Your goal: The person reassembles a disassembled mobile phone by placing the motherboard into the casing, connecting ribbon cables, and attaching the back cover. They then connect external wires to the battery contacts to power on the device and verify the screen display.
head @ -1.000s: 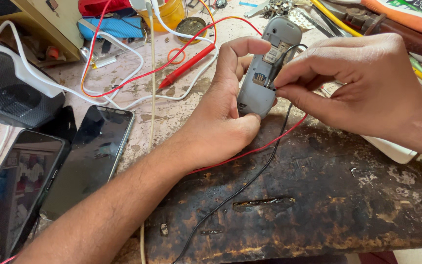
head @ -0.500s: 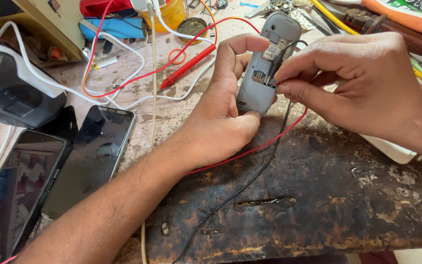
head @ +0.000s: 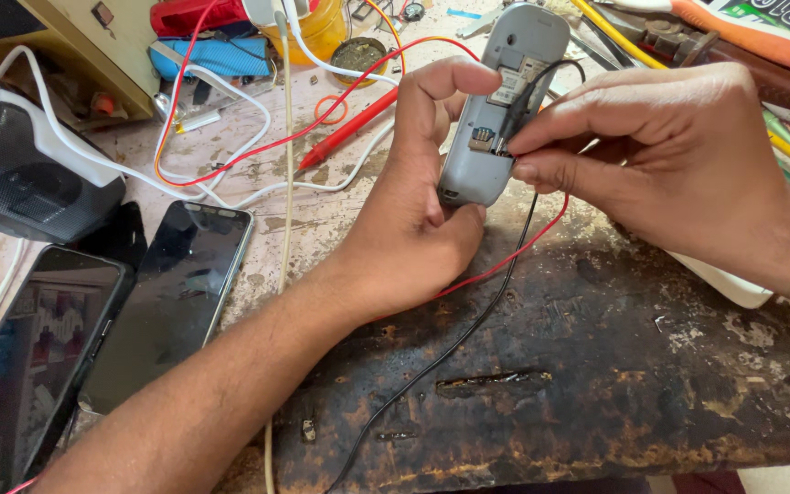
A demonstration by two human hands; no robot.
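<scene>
My left hand (head: 418, 215) holds a small grey phone (head: 496, 110) with its back cover off, thumb along its left side, fingers under it. My right hand (head: 669, 160) pinches a black probe tip (head: 514, 114) against the contacts in the phone's open back. A black wire (head: 468, 329) runs from the probe down across the dark worn benchtop (head: 596, 384). A red wire (head: 514, 256) curves under my hands, and a red probe (head: 349, 128) lies on the bench behind my left hand.
Two black smartphones (head: 171, 302) (head: 25, 366) lie face up at the left. A dark grey device with white cable (head: 20, 174) sits at far left. White and red cables, a blue object (head: 212, 55) and a round tin (head: 358, 55) crowd the back; tools lie at upper right.
The grey phone has been tilted slightly more upright, and my right fingers with the black probe have shifted down a little on its open back.
</scene>
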